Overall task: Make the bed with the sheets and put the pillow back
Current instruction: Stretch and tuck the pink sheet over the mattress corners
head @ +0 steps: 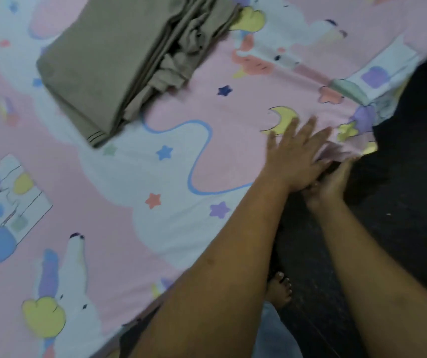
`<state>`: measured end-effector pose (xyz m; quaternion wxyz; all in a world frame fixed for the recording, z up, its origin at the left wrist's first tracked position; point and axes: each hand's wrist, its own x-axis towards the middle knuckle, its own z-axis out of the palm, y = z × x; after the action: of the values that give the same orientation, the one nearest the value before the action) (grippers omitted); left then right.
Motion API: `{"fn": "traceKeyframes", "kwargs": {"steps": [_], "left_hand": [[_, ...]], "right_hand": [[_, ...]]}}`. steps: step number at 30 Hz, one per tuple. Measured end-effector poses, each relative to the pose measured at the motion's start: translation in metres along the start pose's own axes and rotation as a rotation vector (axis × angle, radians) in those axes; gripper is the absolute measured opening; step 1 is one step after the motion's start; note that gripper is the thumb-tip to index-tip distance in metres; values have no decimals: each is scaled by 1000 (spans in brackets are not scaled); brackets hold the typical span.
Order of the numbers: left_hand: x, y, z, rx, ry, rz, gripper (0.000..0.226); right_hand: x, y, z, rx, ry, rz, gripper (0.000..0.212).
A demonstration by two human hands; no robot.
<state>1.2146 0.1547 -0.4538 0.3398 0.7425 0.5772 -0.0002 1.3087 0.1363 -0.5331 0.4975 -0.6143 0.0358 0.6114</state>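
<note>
A pink and white printed sheet (135,171) with stars, moons and cartoon animals covers the bed. My left hand (295,153) lies flat on it near the bed's right edge, fingers straight and spread, pressing the cloth down. My right hand (334,182) is just below the edge, palm up, with its fingers under the overhanging hem (349,151) of the sheet; the fingertips are hidden by the cloth. No pillow is in view.
A folded taupe sheet (119,63) lies on the bed at the upper left of centre. Dark floor (401,202) runs along the bed's right side. My bare foot (279,288) stands on it close to the bed edge.
</note>
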Motion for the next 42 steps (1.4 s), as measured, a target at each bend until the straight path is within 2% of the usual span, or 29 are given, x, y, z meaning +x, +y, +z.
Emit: {"fn": "traceKeyframes", "kwargs": {"steps": [1,3,5,6,8,10,12,13,16,19,22,24,27,29,31,33,35,37,39,40,42], "left_hand": [[-14,0,-2,-199,96,30,56],[-64,-5,3,-536,414,26,39],[-133,-21,20,-632,780,-149,28],[-173,-35,36,-669,911,-302,22],[-256,-67,69,-790,1097,-694,13],[-337,-103,95,-986,1225,-1191,12],[-404,-128,111,-1379,1259,-1622,17],[-425,-136,116,-1600,1240,-1702,27],[-458,-158,121,-1964,1216,-1590,43],[-453,-181,118,-2171,1154,-1438,38],[-441,-197,119,-2377,1164,-1269,27],[-433,-204,128,-2486,1220,-1182,30],[-428,-214,146,-2567,1144,-1107,35],[-425,-220,156,-2543,1124,-1093,36],[-425,-229,161,-2462,1178,-1162,35],[-430,-234,160,-2326,1264,-1268,35],[-440,-235,159,-2185,1289,-1385,29],[-447,-238,154,-2113,1252,-1455,16],[-450,-250,152,-2050,1168,-1487,18],[-451,-257,150,-2004,1107,-1497,18],[-450,-269,150,-1923,985,-1543,24]], "right_hand": [[-23,23,1,-28,-44,13,62],[-63,68,0,4,-60,38,49],[-97,108,-1,-42,-83,36,58],[-113,126,-1,-23,-90,101,65],[-143,156,-2,-58,-70,204,65],[-172,187,-1,-143,-64,235,58],[-196,218,-2,-227,-42,303,54],[-204,229,-2,-269,-26,336,54],[-228,260,4,-384,-6,345,48],[-243,284,9,-424,-1,312,43],[-237,311,6,-593,83,166,39],[-231,320,0,-736,152,39,38],[-227,327,-17,-989,166,-85,40],[-223,328,-26,-1170,125,-130,40],[-213,329,-22,-1277,34,-154,37],[-201,330,-10,-1293,-93,-143,37],[-194,332,-4,-1273,-125,-143,38],[-194,333,-5,-1267,-39,-129,35],[-199,332,-9,-1249,61,-99,36],[-198,331,-10,-1266,60,-107,37],[-195,328,-8,-1323,-68,-98,38]]}}
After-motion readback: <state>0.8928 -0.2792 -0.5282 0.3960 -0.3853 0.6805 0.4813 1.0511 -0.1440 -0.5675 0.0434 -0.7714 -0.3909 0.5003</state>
